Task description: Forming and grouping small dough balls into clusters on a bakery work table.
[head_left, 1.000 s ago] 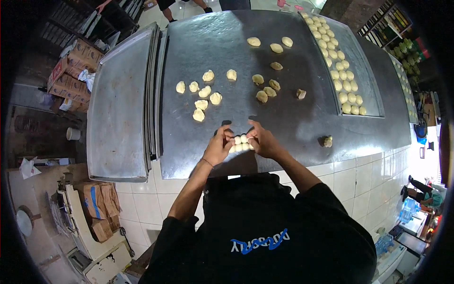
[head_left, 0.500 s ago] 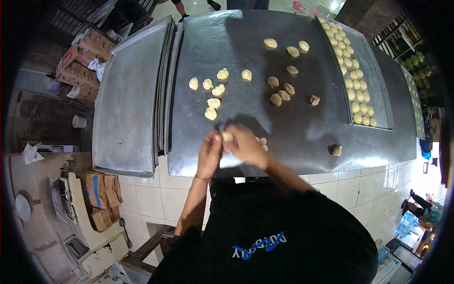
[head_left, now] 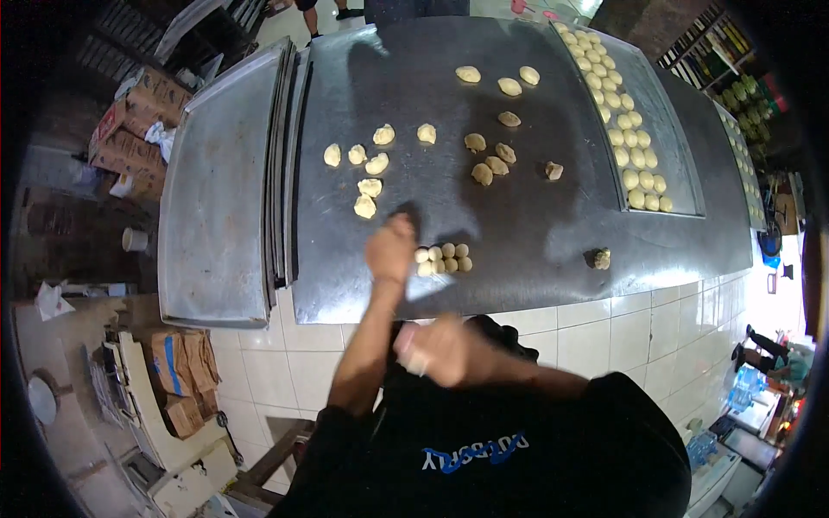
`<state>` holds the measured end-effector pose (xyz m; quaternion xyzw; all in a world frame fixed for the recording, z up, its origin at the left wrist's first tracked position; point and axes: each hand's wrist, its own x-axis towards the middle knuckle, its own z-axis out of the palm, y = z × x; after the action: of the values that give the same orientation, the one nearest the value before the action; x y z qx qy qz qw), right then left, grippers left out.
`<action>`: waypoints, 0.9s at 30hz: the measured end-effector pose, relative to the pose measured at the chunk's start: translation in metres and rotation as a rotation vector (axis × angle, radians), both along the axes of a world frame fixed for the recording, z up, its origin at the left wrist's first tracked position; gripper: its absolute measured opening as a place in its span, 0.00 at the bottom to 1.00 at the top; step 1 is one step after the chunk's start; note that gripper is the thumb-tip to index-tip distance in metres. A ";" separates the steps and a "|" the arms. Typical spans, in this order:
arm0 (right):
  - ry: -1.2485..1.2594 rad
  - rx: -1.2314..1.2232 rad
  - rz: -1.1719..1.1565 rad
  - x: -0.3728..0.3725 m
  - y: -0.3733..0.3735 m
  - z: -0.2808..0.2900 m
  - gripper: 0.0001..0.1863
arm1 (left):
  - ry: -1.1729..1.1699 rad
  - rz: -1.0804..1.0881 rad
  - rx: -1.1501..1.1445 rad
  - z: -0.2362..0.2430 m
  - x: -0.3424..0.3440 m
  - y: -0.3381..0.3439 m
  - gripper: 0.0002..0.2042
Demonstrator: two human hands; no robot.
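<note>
My left hand (head_left: 391, 248) is over the steel table near its front edge, fingers curled in, just left of a block of small round dough balls (head_left: 450, 265) in two rows. Whatever it may hold is hidden. Drawn back beyond the table edge, close to my body, my right hand (head_left: 442, 350) is closed and smeared by motion. A pale patch shows at its fingers, too blurred to name. Ahead of the left hand lie rough dough pieces (head_left: 364, 206), and further right several flattened, folded-looking dough pieces (head_left: 482, 174).
A tray (head_left: 682, 181) at the right bears rows of smooth dough balls (head_left: 637, 158). Stacked metal trays (head_left: 220, 190) stand at the left. One lone dough lump (head_left: 601, 258) lies near the front right. Cardboard boxes (head_left: 138, 129) are beyond the trays; a person's legs show at the far edge.
My hands, together over the table before, have parted. The right has pulled back toward my body; the left stays over the table. The small dough balls, mostly hidden earlier, now show.
</note>
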<state>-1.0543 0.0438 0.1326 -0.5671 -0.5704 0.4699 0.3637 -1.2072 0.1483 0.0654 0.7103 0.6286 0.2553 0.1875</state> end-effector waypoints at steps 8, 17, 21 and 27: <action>-1.339 0.540 -0.231 0.119 -0.032 -0.112 0.11 | 0.443 -0.168 0.308 -0.045 -0.095 -0.036 0.12; -0.720 0.368 -0.099 0.127 0.007 -0.149 0.13 | 0.009 -0.509 0.327 -0.069 -0.091 -0.009 0.10; -0.856 0.267 -0.321 0.121 0.001 -0.170 0.10 | 0.139 -0.244 0.124 -0.076 -0.089 -0.007 0.12; -0.811 0.353 -0.350 0.109 0.007 -0.161 0.09 | 0.043 -0.182 0.201 -0.062 -0.076 0.007 0.09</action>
<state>-0.9456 0.0508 -0.0284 -0.7220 -0.6332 0.0383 0.2763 -1.2836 0.1556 0.0031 0.7848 0.5367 0.2840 0.1242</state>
